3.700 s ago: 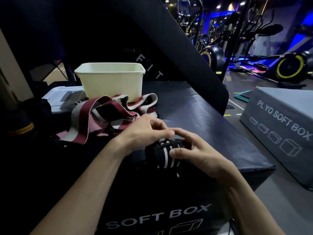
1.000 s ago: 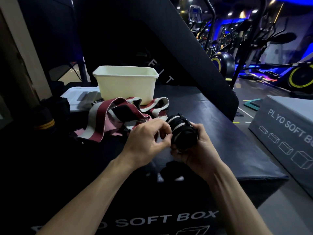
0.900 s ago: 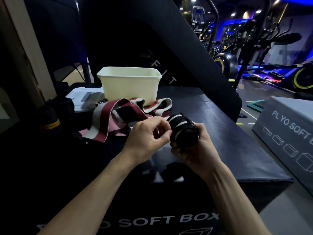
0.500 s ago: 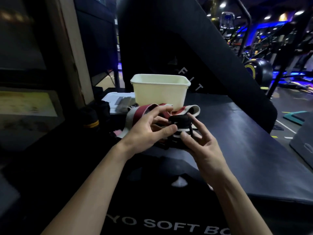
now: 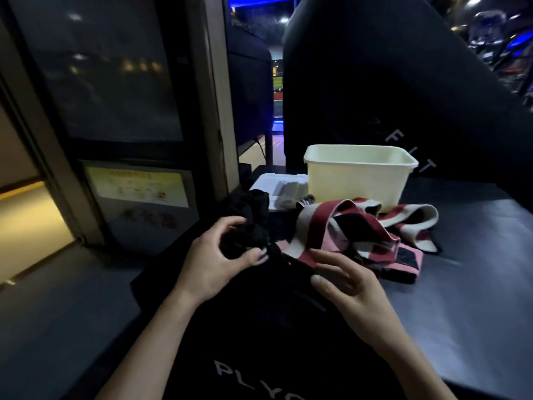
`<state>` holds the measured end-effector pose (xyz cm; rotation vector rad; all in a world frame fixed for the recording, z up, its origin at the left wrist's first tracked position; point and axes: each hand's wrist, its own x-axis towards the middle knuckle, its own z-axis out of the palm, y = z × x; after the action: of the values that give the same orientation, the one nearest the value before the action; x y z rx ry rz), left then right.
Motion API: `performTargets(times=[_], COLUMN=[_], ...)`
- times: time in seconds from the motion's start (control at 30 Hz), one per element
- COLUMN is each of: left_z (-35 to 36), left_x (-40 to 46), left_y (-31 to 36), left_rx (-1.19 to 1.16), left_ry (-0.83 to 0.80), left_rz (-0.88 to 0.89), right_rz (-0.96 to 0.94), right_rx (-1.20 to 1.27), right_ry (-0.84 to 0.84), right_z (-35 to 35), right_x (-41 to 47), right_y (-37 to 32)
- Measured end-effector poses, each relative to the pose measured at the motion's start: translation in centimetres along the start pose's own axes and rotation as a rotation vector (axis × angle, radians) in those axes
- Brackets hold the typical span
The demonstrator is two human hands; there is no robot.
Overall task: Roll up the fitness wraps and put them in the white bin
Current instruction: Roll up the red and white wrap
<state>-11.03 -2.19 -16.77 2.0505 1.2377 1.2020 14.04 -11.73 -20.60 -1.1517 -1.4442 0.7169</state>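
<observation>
My left hand (image 5: 215,262) grips a dark rolled wrap (image 5: 246,241) at the left side of the black soft box (image 5: 461,284), fingers and thumb curled round it. My right hand (image 5: 343,280) is beside it to the right, fingers loosely spread and holding nothing, just above dark fabric on the box. A loose heap of red, white and black striped wraps (image 5: 349,226) lies past my right hand. The white bin (image 5: 357,176) stands upright behind the heap; its inside is hidden.
Two more dark rolls (image 5: 252,202) sit beyond my left hand, next to a white flat case (image 5: 277,184). A tall black padded slab (image 5: 389,82) leans behind the bin. A glass door and its frame (image 5: 213,111) stand at the left, past the box's edge.
My view has swung left. The roll has gone from both hands to my left hand alone and moved left. My right hand has let go and spread.
</observation>
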Motion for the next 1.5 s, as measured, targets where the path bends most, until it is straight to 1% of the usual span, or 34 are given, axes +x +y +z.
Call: performTargets(times=[0.07,0.13,0.2,0.27,0.33,0.43,0.47,0.5,0.53,0.57,0.6,0.63,0.67,0.7,0.73,0.77,0.8,0.9,0.97,1.0,1.03,1.1,1.17,1.23,1.33,1.43,1.47,1.5], left_z=[-1.5,-1.7,-1.1,-0.3,0.1,-0.4,-0.8,-1.0,-1.1,-0.8,-0.1,0.9,2.2,3.7,5.1,6.4,7.5,8.6,8.8,8.8,8.7,7.9,6.7,5.5,3.5,1.9,1.4,1.2], left_x=[0.7,1.2,1.6,2.0,2.5,2.9,2.8,2.7,2.6,2.6,2.8,3.2,3.5,3.7,4.0,4.2,4.3,4.4,4.2,4.3,4.8,5.9,7.0,8.0,9.6,10.3,10.2,10.1], left_y=[-1.9,-3.2,-3.8,-3.9,-3.9,-3.5,-3.2,-2.6,-1.9,-0.9,0.0,0.8,1.4,1.8,1.9,1.7,1.2,0.4,0.5,0.7,1.0,2.2,4.6,7.5,10.4,12.1,13.1,14.0], left_rx=[0.13,0.23,0.26,0.278,0.294,0.369,0.39,0.4,0.404,0.402,0.388,0.35,0.313,0.311,0.36,0.445,0.527,0.628,0.663,0.593,0.47,0.146,-0.163,-0.395,-0.59,-0.678,-0.743,-0.814], left_ry=[0.097,0.143,0.181,0.22,0.224,0.136,0.139,0.189,0.262,0.327,0.316,0.195,-0.004,-0.228,-0.404,-0.497,-0.511,-0.413,-0.347,-0.294,-0.227,-0.092,0.031,0.127,0.209,0.235,0.24,0.233], left_rz=[-0.087,-0.139,-0.171,-0.164,-0.178,-0.243,-0.249,-0.214,-0.124,0.024,0.191,0.328,0.402,0.432,0.436,0.428,0.415,0.406,0.427,0.401,0.337,0.189,0.105,0.066,0.055,0.086,0.106,0.129], right_rz=[0.035,0.037,0.031,0.048,0.057,0.043,0.035,0.03,0.026,0.016,0.0,-0.012,-0.022,-0.027,-0.026,-0.012,0.016,0.155,0.199,0.202,0.2,0.169,0.146,0.14,0.131,0.107,0.105,0.118], right_rx=[-0.083,-0.175,-0.246,-0.269,-0.282,-0.346,-0.372,-0.391,-0.401,-0.413,-0.435,-0.472,-0.519,-0.577,-0.644,-0.704,-0.735,-0.637,-0.62,-0.622,-0.608,-0.544,-0.483,-0.435,-0.381,-0.297,-0.244,-0.205], right_ry=[0.021,0.006,0.004,0.004,-0.011,-0.037,-0.032,-0.016,0.017,0.063,0.117,0.171,0.219,0.265,0.306,0.34,0.361,0.344,0.332,0.353,0.384,0.435,0.485,0.517,0.533,0.513,0.449,0.348], right_z=[-0.2,0.1,0.4,0.4,0.0,-1.2,-1.7,-2.3,-3.0,-3.7,-4.3,-4.8,-5.3,-5.8,-6.3,-6.8,-7.3,-8.3,-8.7,-8.8,-8.9,-9.3,-9.7,-10.4,-11.7,-13.1,-13.4,-13.7], right_x=[0.3,0.5,0.8,1.0,1.2,1.8,2.0,2.2,2.5,2.8,3.2,3.5,3.8,4.2,4.5,4.7,5.0,5.8,6.4,6.6,6.9,7.3,7.6,7.7,7.7,7.2,6.8,6.4], right_y=[0.6,0.9,1.0,0.8,0.4,-0.4,-0.6,-0.9,-1.0,-1.1,-1.2,-1.1,-1.1,-1.0,-0.8,-0.6,-0.3,0.1,0.2,0.1,-0.1,-0.6,-1.6,-2.6,-3.6,-4.5,-4.9,-5.1])
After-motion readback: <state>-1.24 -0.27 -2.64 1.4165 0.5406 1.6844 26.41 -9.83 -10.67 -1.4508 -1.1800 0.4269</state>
